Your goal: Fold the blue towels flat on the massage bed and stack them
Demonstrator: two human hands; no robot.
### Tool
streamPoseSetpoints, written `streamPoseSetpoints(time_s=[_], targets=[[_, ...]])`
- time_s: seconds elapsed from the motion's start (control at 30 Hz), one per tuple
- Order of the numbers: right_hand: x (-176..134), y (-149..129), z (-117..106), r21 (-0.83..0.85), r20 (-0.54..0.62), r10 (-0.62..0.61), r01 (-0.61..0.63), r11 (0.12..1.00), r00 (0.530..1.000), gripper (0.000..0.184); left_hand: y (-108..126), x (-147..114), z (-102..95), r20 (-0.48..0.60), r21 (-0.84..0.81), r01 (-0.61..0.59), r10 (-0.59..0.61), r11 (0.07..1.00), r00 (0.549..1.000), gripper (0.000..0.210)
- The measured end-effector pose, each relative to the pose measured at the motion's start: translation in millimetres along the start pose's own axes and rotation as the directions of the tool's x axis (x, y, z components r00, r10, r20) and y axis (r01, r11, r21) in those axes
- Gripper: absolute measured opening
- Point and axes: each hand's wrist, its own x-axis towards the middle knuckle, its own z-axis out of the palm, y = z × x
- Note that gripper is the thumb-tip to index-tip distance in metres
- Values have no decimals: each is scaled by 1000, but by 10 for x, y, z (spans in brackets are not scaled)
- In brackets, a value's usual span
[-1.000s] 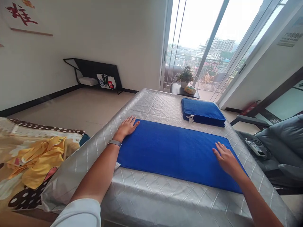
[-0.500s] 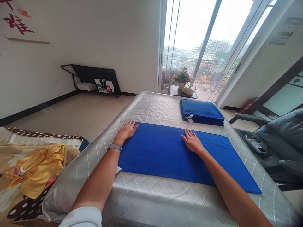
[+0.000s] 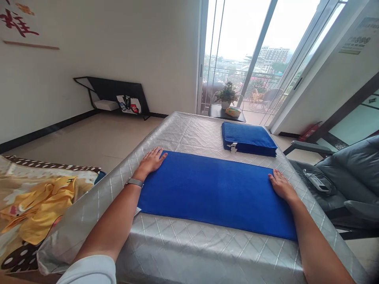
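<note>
A long blue towel point(image 3: 213, 193) lies spread flat across a table with a silver quilted cover point(image 3: 189, 136). My left hand point(image 3: 152, 159) rests open at the towel's far left corner, thumb on the cloth. At the far right corner, my right hand point(image 3: 282, 184) lies flat with its fingers extended on the cloth. A small white label shows at the near left corner. Beyond the towel sits a neat stack of folded blue towels point(image 3: 248, 136), white tags at its near left corner.
Right of the table stands a dark armchair point(image 3: 343, 177) with a white device point(image 3: 316, 181) on its seat. To the left is bedding with yellow cloth point(image 3: 44, 209). A potted plant point(image 3: 227, 96) stands behind the table, before the sliding glass door point(image 3: 233, 43).
My right hand has slid right along the towel from its middle to its right end, where the wrinkles are now smoothed. The left hand stays at the left corner.
</note>
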Motion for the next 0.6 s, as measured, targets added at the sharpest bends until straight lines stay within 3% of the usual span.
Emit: streamPoseSetpoints(time_s=[0.2, 0.33, 0.43, 0.53, 0.6], targets=[[8, 6, 4, 1, -4, -5, 5, 1000, 1000, 76, -13, 2, -7, 17, 16, -3, 3, 1000, 1000, 77], [-27, -162, -35, 19, -88, -16, 18, 1000, 996, 71, -37, 17, 23, -5, 17, -21, 21, 1000, 1000, 76], [-80, -633, -92, 72, -136, -140, 150, 986, 981, 67, -55, 36, 53, -15, 18, -27, 27, 999, 1000, 77], [-126, -1339, -124, 101, -112, -342, 353, 930, 933, 70, -58, 41, 63, -16, 14, -29, 30, 999, 999, 78], [-140, -1805, -106, 107, -56, -411, 415, 903, 910, 72, -52, 34, 56, -16, 11, -36, 36, 999, 999, 79]])
